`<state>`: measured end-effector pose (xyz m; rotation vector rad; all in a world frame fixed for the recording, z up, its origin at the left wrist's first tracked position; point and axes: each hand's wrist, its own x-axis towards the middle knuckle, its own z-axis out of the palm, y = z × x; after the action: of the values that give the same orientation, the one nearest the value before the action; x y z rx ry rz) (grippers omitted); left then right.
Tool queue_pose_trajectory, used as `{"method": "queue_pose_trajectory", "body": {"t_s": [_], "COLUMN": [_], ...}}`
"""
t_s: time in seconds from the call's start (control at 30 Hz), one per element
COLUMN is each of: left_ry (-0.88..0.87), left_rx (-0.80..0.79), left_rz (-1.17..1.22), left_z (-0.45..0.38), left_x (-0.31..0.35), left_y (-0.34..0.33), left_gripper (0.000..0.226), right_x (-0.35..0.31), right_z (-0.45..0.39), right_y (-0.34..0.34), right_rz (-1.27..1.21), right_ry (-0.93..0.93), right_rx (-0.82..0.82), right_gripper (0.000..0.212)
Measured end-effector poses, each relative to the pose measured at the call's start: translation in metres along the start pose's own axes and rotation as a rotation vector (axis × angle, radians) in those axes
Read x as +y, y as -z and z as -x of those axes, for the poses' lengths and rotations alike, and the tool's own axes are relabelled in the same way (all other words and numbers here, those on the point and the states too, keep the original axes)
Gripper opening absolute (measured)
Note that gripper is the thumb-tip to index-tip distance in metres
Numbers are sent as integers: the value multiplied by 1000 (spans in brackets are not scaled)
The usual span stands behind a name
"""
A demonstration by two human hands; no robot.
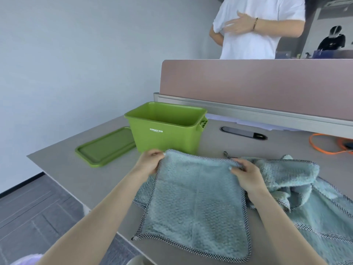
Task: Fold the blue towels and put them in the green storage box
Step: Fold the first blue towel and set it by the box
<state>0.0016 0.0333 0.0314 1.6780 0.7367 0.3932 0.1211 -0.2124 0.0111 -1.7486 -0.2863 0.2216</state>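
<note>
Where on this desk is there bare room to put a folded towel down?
Bare desk lies left of the spread towel, in front of the green lid, and between the storage box and orange cable. The right is crowded with the towel heap.

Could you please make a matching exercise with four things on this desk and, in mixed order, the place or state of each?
Things:
1. green storage box
2. green lid
3. spread blue towel
4. orange cable

Places or states:
A. held at its far corners by the left hand and right hand
B. flat on the desk, left of the box
C. at the desk's far right
D. upright and open

Pairs: 1-D, 2-B, 3-A, 4-C
</note>
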Motion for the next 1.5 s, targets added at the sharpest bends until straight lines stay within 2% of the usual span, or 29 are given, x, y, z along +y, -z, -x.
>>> {"method": "queue_pose_trajectory", "body": {"t_s": [0.1, 0.2, 0.23, 0.3, 0.37, 0.43, 0.47, 0.6, 0.7, 0.87, 1.0, 1.13, 1.17, 1.27, 1.33, 1.4, 1.5], "left_ry": [-232, -517, -593, -678, -678, -666, -663, -666, -682, -688, -708, -750, -769, -816, -919, -977, -938], "left_rx": [126, 16, -44, -145, -211, -236, -238, -259, -253, -264, -254, -217, -212, -200, -179, -170, -241], "left_rz": [-354, -555, -651, -812, -901, -914, -910, -880, -826, -768, -800, -879, -899, -948, -1012, -1035, -921], "left_z": [15, 41, 45, 44, 40, 37, 36, 36, 35, 32, 30, 32, 32, 35, 36, 39, 49], "left_x": [-13, -27, -35, -50, -58, -60, -59, -59, -64, -70, -67, -59, -54, -29, -8, 15, 44], "left_y": [-10, -14, -14, -6, 4, 10, 12, 16, 20, 24, 22, 23, 23, 25, 23, 19, 8], "left_gripper": [25, 24, 24, 27, 31, 34, 35, 36, 32, 24, 6, 23, 26, 27, 27, 31, 23], "right_x": [14, 9, 5, -5, -9, -1, 5, 26, 29, 32, 32, 31, 30, 28, 26, 22, 12], "right_z": [-1, 1, 4, 12, 22, 28, 30, 35, 36, 34, 33, 35, 35, 36, 37, 39, 44], "right_y": [-1, -3, -5, -10, -15, -21, -24, -31, -31, -29, -29, -29, -29, -30, -30, -31, -29], "right_rz": [290, 528, 556, 581, 619, 651, 675, 876, 952, 961, 950, 928, 915, 886, 839, 772, 626], "right_ry": [102, 288, 347, 411, 401, 395, 401, 440, 450, 457, 459, 457, 456, 448, 436, 423, 391], "right_rx": [60, 92, 41, -162, -396, -531, -539, -453, -482, -521, -524, -491, -488, -496, -469, -431, -408], "right_gripper": [37, 32, 27, 18, 15, 15, 18, 45, 59, 95, 92, 61, 59, 78, 91, 88, 65]}}
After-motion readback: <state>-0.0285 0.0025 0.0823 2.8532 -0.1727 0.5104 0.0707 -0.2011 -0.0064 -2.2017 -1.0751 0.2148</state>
